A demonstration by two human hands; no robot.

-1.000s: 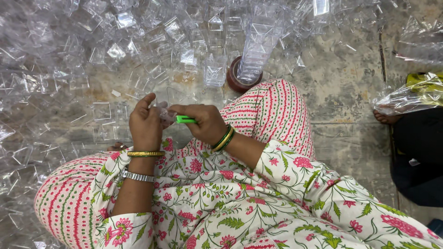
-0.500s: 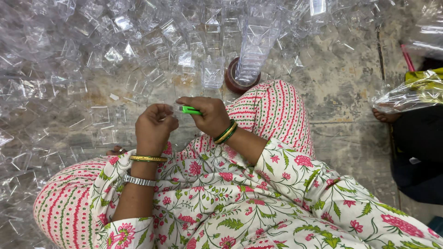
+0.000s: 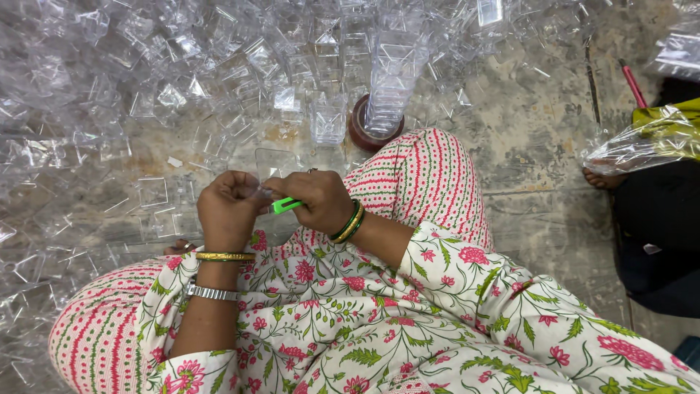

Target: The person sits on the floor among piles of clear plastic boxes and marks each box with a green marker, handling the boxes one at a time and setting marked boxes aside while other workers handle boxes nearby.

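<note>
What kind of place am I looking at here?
Probably a small floor-level workshop for clear plastic parts: heaps of clear plastic box pieces cover the bare concrete floor, beside a nested stack of clear plastic containers.

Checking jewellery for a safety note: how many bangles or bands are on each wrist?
3 visible: a gold bangle and silver band on the left wrist, a green-and-gold bangle set on the right. The sleeves may hide more.
</note>
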